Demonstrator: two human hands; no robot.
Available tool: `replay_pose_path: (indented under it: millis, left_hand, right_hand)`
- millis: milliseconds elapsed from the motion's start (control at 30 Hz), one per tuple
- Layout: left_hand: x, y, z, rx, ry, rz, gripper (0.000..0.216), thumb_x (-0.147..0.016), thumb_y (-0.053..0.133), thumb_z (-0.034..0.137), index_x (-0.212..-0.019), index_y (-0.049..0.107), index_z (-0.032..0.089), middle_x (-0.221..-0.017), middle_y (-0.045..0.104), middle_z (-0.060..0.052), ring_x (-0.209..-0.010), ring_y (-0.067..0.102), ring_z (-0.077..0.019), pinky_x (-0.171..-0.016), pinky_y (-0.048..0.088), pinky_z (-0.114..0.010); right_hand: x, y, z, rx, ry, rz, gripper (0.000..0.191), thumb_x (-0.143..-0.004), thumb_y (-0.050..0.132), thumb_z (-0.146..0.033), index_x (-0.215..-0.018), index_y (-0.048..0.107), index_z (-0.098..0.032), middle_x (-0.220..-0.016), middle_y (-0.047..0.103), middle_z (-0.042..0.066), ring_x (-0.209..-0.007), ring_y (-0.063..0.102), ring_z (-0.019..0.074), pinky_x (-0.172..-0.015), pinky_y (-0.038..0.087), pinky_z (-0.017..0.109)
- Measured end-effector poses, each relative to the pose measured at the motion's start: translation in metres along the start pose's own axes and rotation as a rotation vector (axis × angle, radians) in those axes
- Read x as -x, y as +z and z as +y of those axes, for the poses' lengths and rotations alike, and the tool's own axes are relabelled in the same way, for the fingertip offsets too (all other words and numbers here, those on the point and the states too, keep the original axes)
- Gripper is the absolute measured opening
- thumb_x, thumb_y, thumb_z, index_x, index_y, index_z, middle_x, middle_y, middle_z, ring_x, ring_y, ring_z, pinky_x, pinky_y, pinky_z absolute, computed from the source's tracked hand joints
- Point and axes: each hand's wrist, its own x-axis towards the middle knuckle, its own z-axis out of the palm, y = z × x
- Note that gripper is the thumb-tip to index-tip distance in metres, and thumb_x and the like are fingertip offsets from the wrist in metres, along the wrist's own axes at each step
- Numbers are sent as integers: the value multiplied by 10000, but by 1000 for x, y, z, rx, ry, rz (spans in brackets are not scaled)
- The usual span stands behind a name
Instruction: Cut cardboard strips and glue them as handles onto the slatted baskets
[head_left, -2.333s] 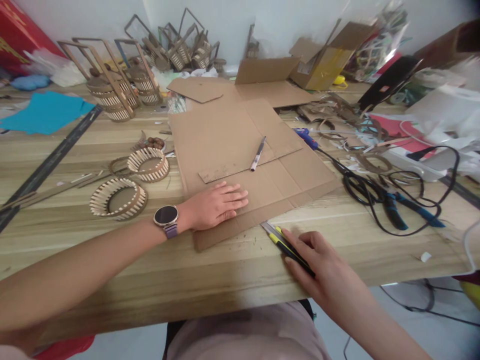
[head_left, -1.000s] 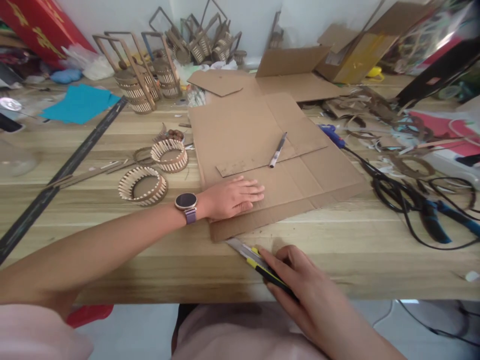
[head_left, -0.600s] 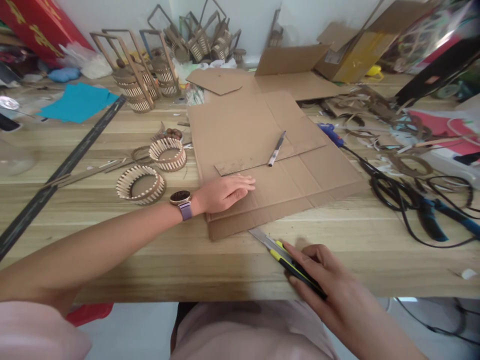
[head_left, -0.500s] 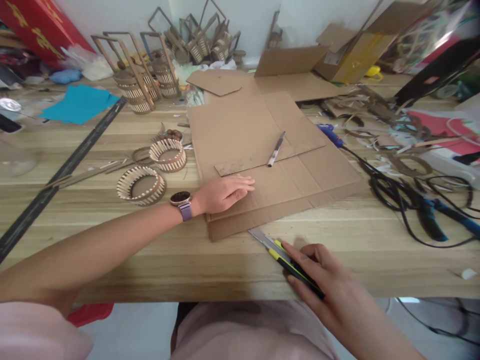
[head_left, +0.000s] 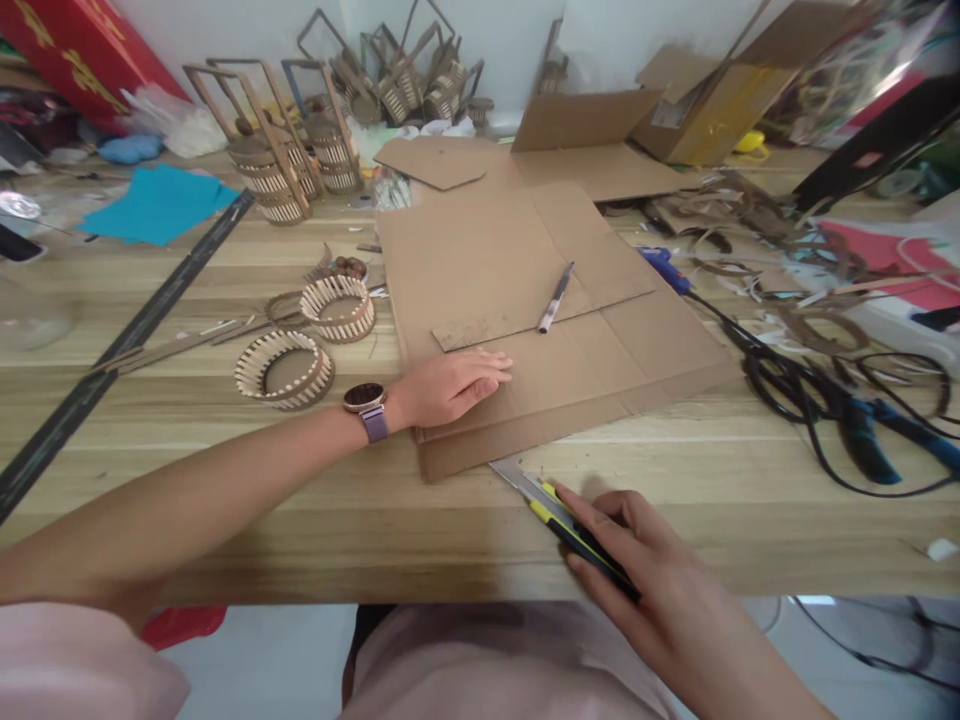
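Note:
My left hand [head_left: 457,387] lies flat, fingers stretched out, on the near left part of a cardboard sheet [head_left: 480,250]. In my right hand [head_left: 637,560] is a black and yellow utility knife [head_left: 577,530], its blade extended. The blade points up and left, its tip at the near edge of the cardboard; whether it touches cannot be made out. A marker pen [head_left: 556,298] rests on the cardboard beyond my left hand, by a long cut line. Two small slatted rings [head_left: 285,370] stand on the table left of the cardboard.
Small lidded slatted baskets [head_left: 274,175] with tall handles stand at the back left. A long black ruler-like strip [head_left: 127,345] crosses the left side. On the right are a blue glue gun [head_left: 664,268], blue-handled pliers [head_left: 862,440], black cables and cardboard scraps. An open carton [head_left: 720,100] stands behind.
My right hand and the utility knife have shifted slightly left along the near edge of the cardboard. My left hand keeps its place on the sheet.

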Motion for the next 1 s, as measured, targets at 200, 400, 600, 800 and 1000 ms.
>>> replay_pose_path:
  millis: [200, 400, 600, 800, 1000]
  left_hand:
    - [0, -1, 1, -6, -3, -9, 430, -1025, 310, 296, -1211, 641, 94, -1364, 600, -148, -1340, 492, -203, -1165, 345, -417]
    - [1, -1, 1, 2, -15, -8, 416, -1025, 317, 312, -1211, 644, 134, -1363, 608, -122, -1349, 482, -193, -1168, 340, -409]
    - [1, -1, 1, 23, -19, -8, 416, -1030, 319, 334, -1214, 644, 150, -1361, 610, -114, -1353, 478, -191, -1171, 332, -410]
    - [1, -1, 2, 10, -20, -18, 419, -1030, 311, 317, -1220, 640, 140, -1360, 611, -119, -1354, 475, -194, -1175, 329, -417]
    - [0, -1, 2, -2, -12, -10, 414, -1026, 316, 301, -1211, 640, 120, -1371, 599, -132, -1353, 477, -196, -1171, 334, -414]
  right_hand:
    - [1, 4, -3, -6, -7, 0, 531, -949, 500, -274, -1472, 416, -300, -1044, 580, 89, -907, 651, 192, -766, 591, 323]
    - [-2, 3, -11, -19, 4, -12, 514, -946, 498, -245, -1455, 444, -290, -1054, 583, 94, -941, 636, 201, -789, 588, 343]
    - [-3, 5, -15, -34, -5, -21, 534, -936, 505, -219, -1460, 438, -301, -1063, 590, 93, -950, 636, 203, -793, 586, 345]
    - [-3, 6, -15, -35, -1, -39, 528, -949, 489, -234, -1467, 421, -306, -1069, 571, 89, -966, 627, 201, -807, 584, 347]
    - [-3, 5, -14, -26, -10, -16, 522, -947, 495, -238, -1461, 431, -297, -1056, 574, 89, -948, 629, 197, -792, 589, 338]
